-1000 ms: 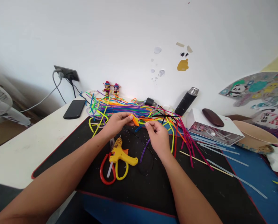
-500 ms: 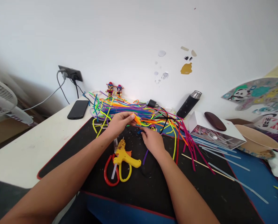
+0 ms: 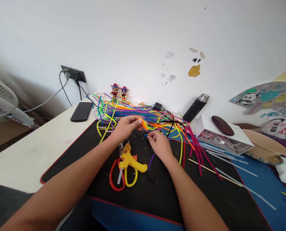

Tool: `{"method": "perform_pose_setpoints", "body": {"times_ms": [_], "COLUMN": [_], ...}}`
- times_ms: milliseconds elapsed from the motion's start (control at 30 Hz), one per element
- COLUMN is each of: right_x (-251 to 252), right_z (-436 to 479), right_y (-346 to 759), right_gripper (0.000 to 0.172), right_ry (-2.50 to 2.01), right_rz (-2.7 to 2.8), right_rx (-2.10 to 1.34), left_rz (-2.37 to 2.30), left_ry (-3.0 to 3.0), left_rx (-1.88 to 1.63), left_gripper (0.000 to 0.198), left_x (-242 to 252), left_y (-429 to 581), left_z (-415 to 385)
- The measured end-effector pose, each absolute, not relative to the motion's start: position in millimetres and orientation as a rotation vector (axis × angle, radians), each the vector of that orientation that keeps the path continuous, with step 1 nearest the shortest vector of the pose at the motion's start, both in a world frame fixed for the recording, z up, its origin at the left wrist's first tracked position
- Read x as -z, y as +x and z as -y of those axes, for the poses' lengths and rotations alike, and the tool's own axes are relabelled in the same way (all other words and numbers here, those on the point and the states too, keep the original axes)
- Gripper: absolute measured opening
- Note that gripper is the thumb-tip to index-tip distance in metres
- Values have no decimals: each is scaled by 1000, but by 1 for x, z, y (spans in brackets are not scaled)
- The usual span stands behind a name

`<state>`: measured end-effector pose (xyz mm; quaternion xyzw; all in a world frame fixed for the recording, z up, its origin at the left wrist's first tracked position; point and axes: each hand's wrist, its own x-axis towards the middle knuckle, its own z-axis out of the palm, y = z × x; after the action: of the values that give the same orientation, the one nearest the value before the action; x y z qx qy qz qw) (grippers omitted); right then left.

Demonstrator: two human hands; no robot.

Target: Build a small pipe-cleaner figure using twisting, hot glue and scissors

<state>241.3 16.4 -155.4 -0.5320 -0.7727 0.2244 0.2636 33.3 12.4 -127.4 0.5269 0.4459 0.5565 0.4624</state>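
Note:
Between the thumb and fingers of my left hand [image 3: 127, 128] is a small orange-and-yellow pipe cleaner piece [image 3: 143, 124]. My right hand [image 3: 160, 145], close by on the right, has its fingertips pinched on a small blue piece [image 3: 146, 135], too small to identify surely. Just behind that hand a small colourful figure [image 3: 159, 130] is partly hidden. A yellow glue gun [image 3: 130, 161] with a clear glue stick lies below my hands, on top of scissors [image 3: 113, 183] with red and yellow handles. A purple pipe cleaner [image 3: 151, 162] lies beside my right wrist.
Many coloured pipe cleaners [image 3: 135, 112] are heaped along the wall, near two small figures [image 3: 114, 92]. A phone [image 3: 81, 111] lies left. To the right stand a black flask [image 3: 196, 108] and a white box [image 3: 239, 136], with a wooden stick [image 3: 215, 172] on the black mat [image 3: 143, 199].
The camera view has shifted slightly, moving the scene a little to the right. My right fingers have lowered slightly, and the blue piece shows more clearly. My left hand keeps its hold.

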Motion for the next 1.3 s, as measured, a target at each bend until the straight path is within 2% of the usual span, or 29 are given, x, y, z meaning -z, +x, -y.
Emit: {"method": "perform_pose_setpoints", "body": {"times_ms": [267, 500, 1000, 1300], "right_x": [144, 133, 135, 132], "right_z": [-13, -6, -5, 0], "right_y": [249, 244, 246, 245], "right_gripper": [40, 37, 33, 24], "right_ry": [-1151, -1018, -1081, -1151], "right_rz": [1391, 1293, 1409, 1553], "right_rx": [-1142, -1332, -1187, -923], "left_rz": [-1145, -1146, -1098, -1069], "left_ry": [1459, 1595, 1570, 1533], "left_rx": [-1286, -1190, -1158, -1130], "left_gripper": [57, 51, 53, 51], "left_x": [137, 136, 125, 124], "left_y": [39, 51, 58, 58], "left_z": [-13, -4, 5, 6]}}
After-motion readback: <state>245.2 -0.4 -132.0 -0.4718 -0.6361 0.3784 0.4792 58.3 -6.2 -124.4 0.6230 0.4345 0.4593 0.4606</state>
